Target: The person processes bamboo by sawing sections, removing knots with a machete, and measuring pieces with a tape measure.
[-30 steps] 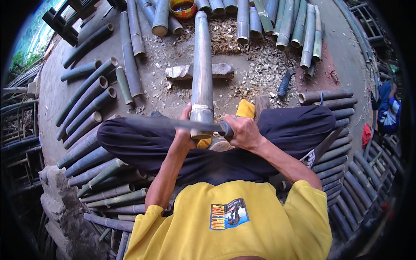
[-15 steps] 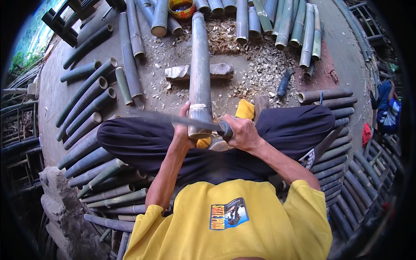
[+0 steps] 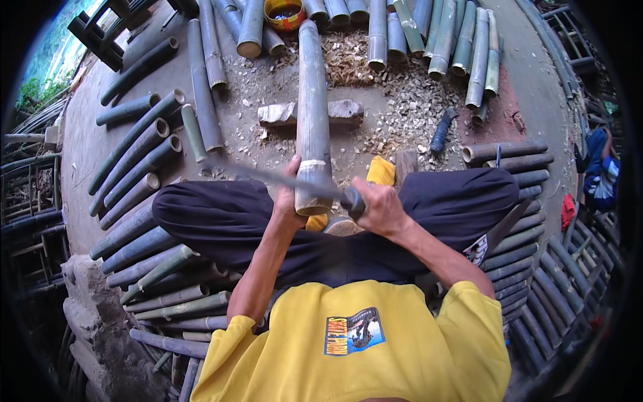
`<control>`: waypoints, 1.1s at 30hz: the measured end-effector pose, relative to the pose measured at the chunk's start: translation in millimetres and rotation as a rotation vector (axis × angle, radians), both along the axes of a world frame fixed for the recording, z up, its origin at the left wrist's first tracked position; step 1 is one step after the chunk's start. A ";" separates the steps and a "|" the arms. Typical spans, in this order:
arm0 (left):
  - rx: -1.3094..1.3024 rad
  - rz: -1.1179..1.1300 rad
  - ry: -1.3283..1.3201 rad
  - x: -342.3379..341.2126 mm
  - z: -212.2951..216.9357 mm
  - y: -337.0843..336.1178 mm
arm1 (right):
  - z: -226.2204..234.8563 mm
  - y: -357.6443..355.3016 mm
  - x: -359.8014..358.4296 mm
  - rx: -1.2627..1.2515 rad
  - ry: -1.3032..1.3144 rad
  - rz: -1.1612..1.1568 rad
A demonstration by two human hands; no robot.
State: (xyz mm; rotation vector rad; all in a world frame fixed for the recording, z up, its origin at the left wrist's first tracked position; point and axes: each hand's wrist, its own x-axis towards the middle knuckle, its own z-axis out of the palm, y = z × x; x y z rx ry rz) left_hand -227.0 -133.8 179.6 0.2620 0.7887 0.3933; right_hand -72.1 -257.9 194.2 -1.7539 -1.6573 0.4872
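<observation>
A thick bamboo tube (image 3: 313,100) points away from me between my legs, its far part resting across a rough wooden block (image 3: 345,112). Around the left side of its near end my left hand (image 3: 287,199) is closed, with some fingers hidden behind the tube. My right hand (image 3: 380,208) grips the dark handle of a long knife (image 3: 268,175). The blade, blurred along its length, crosses over the tube's near end and reaches out to the left. A pale ring (image 3: 313,163) runs round the tube just beyond the blade.
Many cut bamboo pieces (image 3: 137,144) lie to the left, with more (image 3: 442,40) at the far side and a stack (image 3: 512,258) at right. Wood chips (image 3: 408,110) cover the ground. A dark-handled object (image 3: 442,130) and a red-yellow bowl (image 3: 284,15) lie beyond. Another person (image 3: 603,167) is at far right.
The knife's blade has tilted, its left tip a little higher over the tube. My right hand has shifted slightly right. My left hand keeps its hold. The whole view has shifted slightly.
</observation>
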 end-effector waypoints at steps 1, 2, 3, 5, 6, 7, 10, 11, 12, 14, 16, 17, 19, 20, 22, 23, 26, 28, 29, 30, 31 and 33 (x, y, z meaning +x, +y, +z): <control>-0.001 0.004 -0.007 1.9 -1.0 -1.6 | -18.1 -2.5 3.6 0.095 -0.015 -0.007; -0.002 0.007 -0.015 3.8 -2.2 -3.2 | -37.2 6.4 16.1 0.077 -0.086 -0.135; 0.042 -0.018 -0.010 2.8 -2.8 -0.9 | -41.8 21.8 28.7 -0.076 -0.014 -0.207; -0.037 0.003 -0.015 2.4 -4.5 -2.6 | -40.0 16.8 32.0 -0.133 0.022 -0.199; -0.071 0.031 -0.007 -1.6 -3.9 -0.3 | -22.7 10.8 13.3 -0.061 0.032 -0.101; -0.102 0.021 -0.029 -0.9 -2.6 0.8 | -10.1 3.5 1.1 -0.041 0.055 -0.051; -0.081 0.005 -0.110 0.3 -13.0 1.5 | -41.6 17.2 25.8 -0.073 -0.028 -0.181; -0.056 -0.012 -0.120 -0.3 -11.2 0.7 | -47.8 20.9 35.3 -0.169 0.020 -0.233; -0.039 0.010 -0.098 3.5 -6.1 0.7 | -49.5 25.2 43.6 -0.256 0.067 -0.286; -0.009 0.091 -0.027 1.5 4.0 -2.4 | -14.4 13.9 9.5 -0.051 0.031 -0.067; -0.089 0.023 -0.080 4.2 -1.9 2.8 | -15.2 5.0 -2.1 0.088 0.016 -0.001; -0.081 0.037 -0.067 2.4 -2.5 2.1 | -25.7 16.1 9.0 -0.014 0.055 -0.082; -0.003 0.056 -0.002 5.5 5.5 -5.5 | -39.6 32.3 33.1 -0.212 0.193 -0.251; 0.005 0.044 -0.032 6.2 6.4 -3.6 | -36.3 28.3 30.8 -0.143 0.151 -0.188; 0.016 0.040 -0.071 -1.0 7.2 -0.7 | -13.2 12.9 8.9 -0.010 0.087 -0.040; -0.020 0.076 -0.010 -3.6 -1.1 0.2 | -10.4 7.5 -2.7 0.022 0.084 -0.010; -0.002 0.017 0.010 7.5 4.6 -3.9 | -43.0 20.8 30.9 -0.131 -0.028 -0.196; 0.007 -0.015 -0.019 1.7 0.9 0.7 | -34.4 26.6 26.5 -0.082 0.086 -0.139; -0.036 0.004 -0.046 -3.2 -0.1 4.4 | -20.9 20.4 12.3 -0.004 0.070 -0.068; -0.102 0.016 -0.080 -3.2 -0.5 1.6 | -8.5 10.3 2.9 0.052 0.047 -0.006; -0.063 0.010 -0.103 -2.6 -0.2 -0.6 | -2.5 7.9 -1.7 0.121 0.034 0.024; -0.037 0.000 -0.095 2.9 1.1 -4.0 | -39.4 17.4 24.7 -0.008 0.043 -0.144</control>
